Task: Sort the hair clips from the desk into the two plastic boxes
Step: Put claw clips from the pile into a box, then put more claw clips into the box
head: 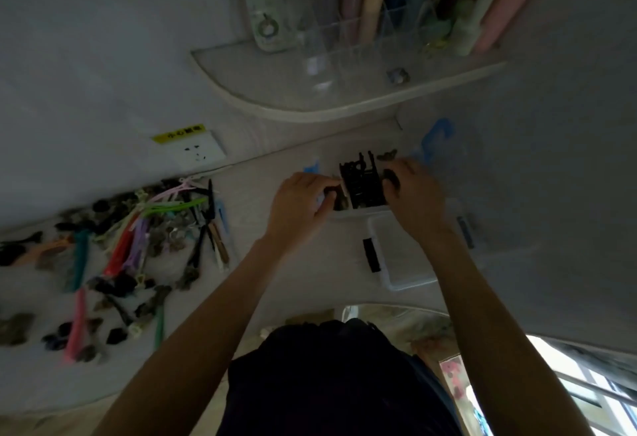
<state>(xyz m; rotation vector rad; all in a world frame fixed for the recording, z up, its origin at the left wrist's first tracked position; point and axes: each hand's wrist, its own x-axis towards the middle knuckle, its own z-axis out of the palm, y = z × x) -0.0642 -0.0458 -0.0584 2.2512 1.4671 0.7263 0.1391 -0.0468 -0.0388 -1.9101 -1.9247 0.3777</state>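
Hands [300, 201] [410, 190] grip small dark clips [391, 178] over clear plastic box [362, 209].

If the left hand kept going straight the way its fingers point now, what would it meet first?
Most likely the black clips packed in the plastic box. The left hand points right toward them, already pinching a dark clip at the box's left edge. Depth is unclear in this dim view.

Pale desk [275, 284] under clips [113, 253], boxes [362, 194]

Yellow label [179, 133] above wall socket [196, 152]: print blurred, unreadable.
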